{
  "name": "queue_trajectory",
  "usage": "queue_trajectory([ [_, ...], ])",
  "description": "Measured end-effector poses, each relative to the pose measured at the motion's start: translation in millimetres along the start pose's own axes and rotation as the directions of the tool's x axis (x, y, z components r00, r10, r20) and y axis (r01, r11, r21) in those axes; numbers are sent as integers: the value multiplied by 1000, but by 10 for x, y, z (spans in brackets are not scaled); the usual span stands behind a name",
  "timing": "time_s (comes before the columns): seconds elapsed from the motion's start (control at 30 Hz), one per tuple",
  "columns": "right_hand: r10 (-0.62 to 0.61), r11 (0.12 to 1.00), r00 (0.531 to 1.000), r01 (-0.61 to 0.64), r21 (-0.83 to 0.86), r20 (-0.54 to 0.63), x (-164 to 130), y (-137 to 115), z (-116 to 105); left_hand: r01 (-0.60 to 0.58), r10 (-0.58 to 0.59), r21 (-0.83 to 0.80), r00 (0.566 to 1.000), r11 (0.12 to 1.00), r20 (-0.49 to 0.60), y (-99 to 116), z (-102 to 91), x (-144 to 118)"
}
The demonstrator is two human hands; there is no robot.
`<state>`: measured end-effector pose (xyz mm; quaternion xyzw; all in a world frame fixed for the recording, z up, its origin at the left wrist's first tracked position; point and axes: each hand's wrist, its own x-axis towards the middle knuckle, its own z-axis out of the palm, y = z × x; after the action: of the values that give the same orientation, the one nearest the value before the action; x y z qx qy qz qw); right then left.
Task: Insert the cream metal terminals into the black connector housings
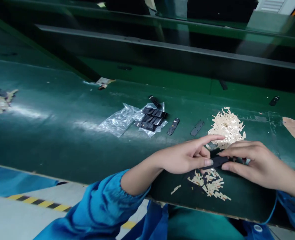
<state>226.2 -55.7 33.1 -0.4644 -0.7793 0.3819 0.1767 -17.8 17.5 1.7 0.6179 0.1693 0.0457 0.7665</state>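
A flat black plastic piece (217, 162) is held between both hands above the green bench. My left hand (187, 156) pinches its left end between thumb and curled fingers, the index finger stretched out over it. At the other end, my right hand (253, 161) grips it with thumb and fingertips. Behind the hands rises a heap of small cream-coloured strips (227, 126). Closer to me lies a smaller scatter of the same strips (213, 185), with a single strip (175, 189) apart to the left.
Two black pieces lie left of the heap, one dark (173, 126) and one greyer (197, 128). Stacked black parts (151, 118) rest on a clear plastic bag (121, 120). A tan scrap (291, 128) lies at right. A dark rail (162, 43) spans the bench's back.
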Motion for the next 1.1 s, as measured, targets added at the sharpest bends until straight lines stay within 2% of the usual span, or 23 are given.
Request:
queue_trajectory([
  [0.07, -32, 993, 999, 33, -115, 13, 111, 71, -122, -1, 53, 236, 976, 972, -213, 10, -53, -7],
  [0.1, -16, 985, 999, 9, -172, -40, 178, 149, -205, 43, 100, 378, 931, 925, -350, 15, -92, -15],
  [0.13, 17, 972, 990, -48, -229, -137, 250, 255, -300, 115, 161, 502, 866, 857, -473, 19, -137, -29],
  [0.17, 79, 949, 954, -160, -272, -288, 324, 383, -405, 197, 217, 590, 803, 783, -555, 25, -182, -48],
  [0.2, 158, 909, 875, -311, -279, -458, 398, 526, -513, 262, 250, 647, 769, 716, -588, 33, -224, -71],
  [0.23, 218, 860, 775, -440, -259, -593, 466, 673, -617, 296, 258, 688, 772, 663, -581, 43, -258, -96],
  [0.27, 257, 808, 683, -540, -235, -683, 525, 812, -709, 300, 244, 722, 803, 623, -544, 55, -280, -120],
  [0.33, 312, 720, 594, -657, -223, -742, 597, 1020, -826, 248, 175, 779, 893, 576, -414, 77, -286, -160],
  [0.37, 331, 691, 579, -686, -226, -745, 606, 1071, -836, 213, 131, 797, 931, 565, -341, 86, -273, -172],
  [0.4, 328, 685, 590, -686, -245, -738, 595, 1080, -808, 182, 89, 808, 957, 560, -277, 91, -254, -178],
  [0.47, 286, 728, 652, -625, -284, -702, 519, 977, -642, 137, 25, 817, 983, 561, -182, 88, -205, -170],
  [0.5, 274, 773, 722, -559, -301, -635, 458, 876, -513, 119, 11, 818, 988, 563, -152, 79, -180, -158],
  [0.53, 251, 864, 832, -423, -274, -494, 388, 755, -366, 103, 7, 818, 992, 565, -129, 66, -155, -141],
  [0.57, 215, 931, 920, -294, -217, -328, 313, 625, -209, 87, 9, 820, 994, 566, -112, 50, -130, -120],
  [0.6, 187, 961, 969, -214, -173, -161, 239, 498, -54, 70, 16, 824, 995, 563, -96, 32, -106, -97],
  [0.63, 184, 967, 983, -185, -173, -23, 173, 383, 89, 57, 21, 830, 996, 554, -83, 12, -82, -74],
  [0.67, 213, 957, 975, -194, -216, 68, 117, 287, 213, 53, 19, 840, 997, 540, -75, -7, -59, -51],
  [0.77, 268, 925, 953, -212, -316, 144, 18, 145, 433, 74, -17, 868, 997, 492, -75, -54, -11, -7],
  [0.83, 275, 941, 951, -236, -241, 141, -9, 143, 464, 94, -38, 871, 996, 482, -86, -70, -4, -1],
  [0.9, 284, 958, 952, -276, -82, 114, -25, 165, 449, 87, -19, 859, 996, 504, -89, -74, -19, -6],
  [0.97, 312, 944, 948, -316, 93, 58, -39, 174, 429, 43, 46, 809, 995, 587, -86, -68, -44, -11],
  [1.1, 399, 865, 913, -342, 367, -89, -51, 132, 422, -91, 202, 596, 972, 798, -122, -27, -74, 8],
])
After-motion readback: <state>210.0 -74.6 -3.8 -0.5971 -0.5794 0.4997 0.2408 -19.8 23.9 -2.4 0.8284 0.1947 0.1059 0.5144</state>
